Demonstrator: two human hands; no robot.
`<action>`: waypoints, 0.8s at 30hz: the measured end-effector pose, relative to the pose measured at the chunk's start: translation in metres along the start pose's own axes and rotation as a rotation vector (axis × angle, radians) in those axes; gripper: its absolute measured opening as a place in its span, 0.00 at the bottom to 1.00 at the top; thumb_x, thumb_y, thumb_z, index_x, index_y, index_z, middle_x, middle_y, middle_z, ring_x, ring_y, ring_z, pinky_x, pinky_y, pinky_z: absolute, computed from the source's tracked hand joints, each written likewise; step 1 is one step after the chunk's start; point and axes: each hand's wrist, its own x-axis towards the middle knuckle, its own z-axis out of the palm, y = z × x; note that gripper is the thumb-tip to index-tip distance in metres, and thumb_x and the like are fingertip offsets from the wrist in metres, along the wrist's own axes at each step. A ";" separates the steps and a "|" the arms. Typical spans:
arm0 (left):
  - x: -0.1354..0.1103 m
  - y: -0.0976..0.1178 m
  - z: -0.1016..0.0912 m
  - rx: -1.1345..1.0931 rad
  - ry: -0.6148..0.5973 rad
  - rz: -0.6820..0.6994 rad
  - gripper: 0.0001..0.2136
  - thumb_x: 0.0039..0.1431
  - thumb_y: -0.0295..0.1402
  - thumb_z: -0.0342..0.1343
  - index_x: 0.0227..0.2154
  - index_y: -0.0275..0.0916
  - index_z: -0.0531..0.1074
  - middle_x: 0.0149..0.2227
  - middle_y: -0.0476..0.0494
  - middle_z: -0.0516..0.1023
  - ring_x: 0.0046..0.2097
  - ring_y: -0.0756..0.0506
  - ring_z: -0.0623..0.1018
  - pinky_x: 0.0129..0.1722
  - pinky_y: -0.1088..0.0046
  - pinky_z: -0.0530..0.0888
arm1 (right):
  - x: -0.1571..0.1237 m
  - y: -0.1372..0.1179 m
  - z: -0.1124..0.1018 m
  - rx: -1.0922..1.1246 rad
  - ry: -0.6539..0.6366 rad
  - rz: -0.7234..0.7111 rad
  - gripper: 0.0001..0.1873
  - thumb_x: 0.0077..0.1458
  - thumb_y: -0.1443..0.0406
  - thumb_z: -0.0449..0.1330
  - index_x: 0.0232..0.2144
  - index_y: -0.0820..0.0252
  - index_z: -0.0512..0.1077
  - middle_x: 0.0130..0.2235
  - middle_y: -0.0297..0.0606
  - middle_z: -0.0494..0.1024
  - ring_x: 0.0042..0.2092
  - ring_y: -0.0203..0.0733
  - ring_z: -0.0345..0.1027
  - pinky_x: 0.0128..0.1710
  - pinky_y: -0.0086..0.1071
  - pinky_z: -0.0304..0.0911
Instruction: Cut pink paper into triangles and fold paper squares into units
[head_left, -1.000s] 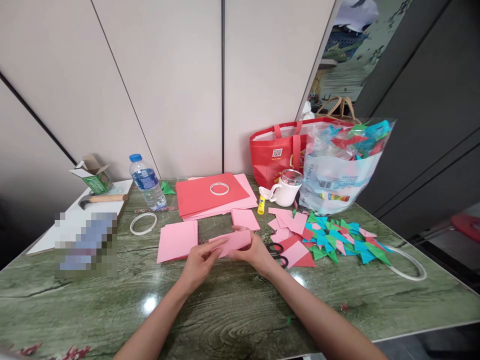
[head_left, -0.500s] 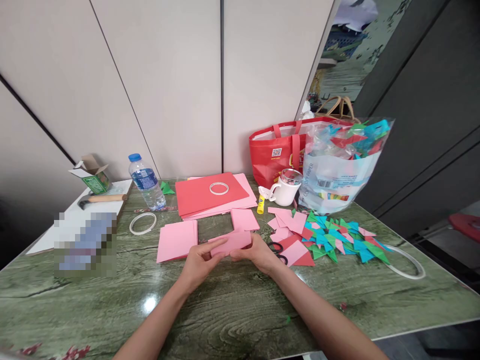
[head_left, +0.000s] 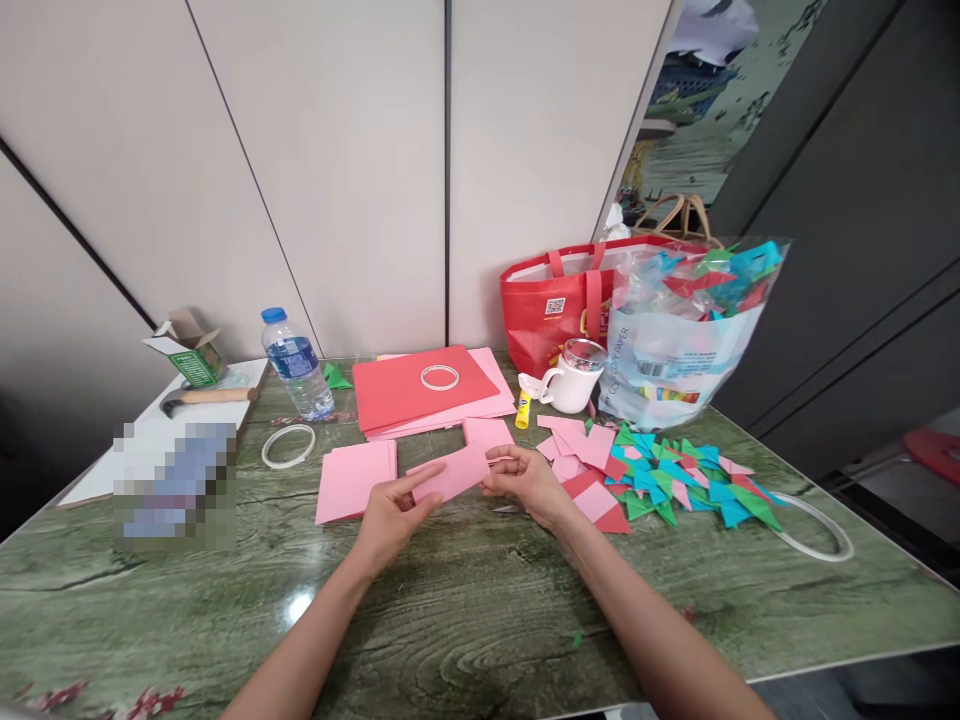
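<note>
A small folded piece of pink paper [head_left: 456, 474] is tilted above the table's middle. My left hand [head_left: 394, 515] pinches its left end between thumb and fingers. At the paper's right edge, the curled fingers of my right hand [head_left: 529, 485] are closed on it. Below that hand a scissors blade tip [head_left: 506, 509] shows; the handles are hidden behind the hand. A stack of pink paper squares [head_left: 354, 482] lies to the left, and another pink pile [head_left: 489, 432] sits just behind the held paper.
Red sheets [head_left: 405, 390] with a tape roll [head_left: 439, 377] lie behind. Folded coloured paper pieces [head_left: 675, 480] spread at right, near a white mug [head_left: 574, 385], a glue stick [head_left: 523, 410] and a filled plastic bag [head_left: 667, 360]. A water bottle [head_left: 296, 365] and a hammer [head_left: 210, 396] are left.
The pink paper has turned, its right end rising, and more of its face shows. My right hand has shifted slightly right to the paper's edge, covering the scissors' black handles.
</note>
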 end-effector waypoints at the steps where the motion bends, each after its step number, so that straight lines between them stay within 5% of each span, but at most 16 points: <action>1: 0.000 0.001 0.000 -0.008 0.005 -0.003 0.19 0.43 0.34 0.61 0.42 0.38 0.75 0.42 0.40 0.78 0.37 0.45 0.75 0.32 0.74 0.72 | 0.001 0.000 -0.001 0.002 0.008 -0.005 0.22 0.29 0.66 0.69 0.32 0.62 0.69 0.21 0.30 0.75 0.25 0.38 0.72 0.33 0.36 0.69; 10: 0.004 -0.005 -0.007 -0.011 0.039 -0.066 0.21 0.44 0.34 0.60 0.45 0.37 0.72 0.41 0.43 0.78 0.32 0.48 0.75 0.30 0.74 0.71 | 0.007 -0.009 -0.013 0.063 0.187 -0.147 0.20 0.33 0.62 0.68 0.32 0.62 0.68 0.25 0.33 0.75 0.30 0.37 0.71 0.37 0.36 0.68; 14: 0.004 -0.008 -0.008 0.091 0.017 -0.027 0.19 0.45 0.31 0.58 0.44 0.38 0.73 0.43 0.42 0.77 0.40 0.44 0.75 0.38 0.70 0.71 | 0.004 -0.001 -0.002 0.019 0.049 -0.131 0.25 0.36 0.63 0.67 0.40 0.59 0.65 0.34 0.35 0.75 0.36 0.38 0.71 0.37 0.35 0.67; 18: 0.001 -0.002 -0.001 0.163 -0.024 0.029 0.18 0.44 0.28 0.57 0.42 0.37 0.74 0.44 0.41 0.77 0.45 0.42 0.74 0.45 0.68 0.69 | -0.003 0.013 0.016 -0.087 -0.059 -0.070 0.29 0.36 0.65 0.67 0.43 0.59 0.62 0.30 0.32 0.74 0.30 0.36 0.70 0.32 0.33 0.68; 24: 0.000 0.001 0.006 0.140 0.005 -0.029 0.18 0.43 0.29 0.57 0.41 0.35 0.74 0.44 0.41 0.76 0.43 0.42 0.75 0.40 0.70 0.72 | -0.010 0.019 0.026 -0.088 -0.075 -0.069 0.26 0.36 0.67 0.66 0.41 0.60 0.64 0.29 0.31 0.72 0.30 0.36 0.68 0.31 0.33 0.70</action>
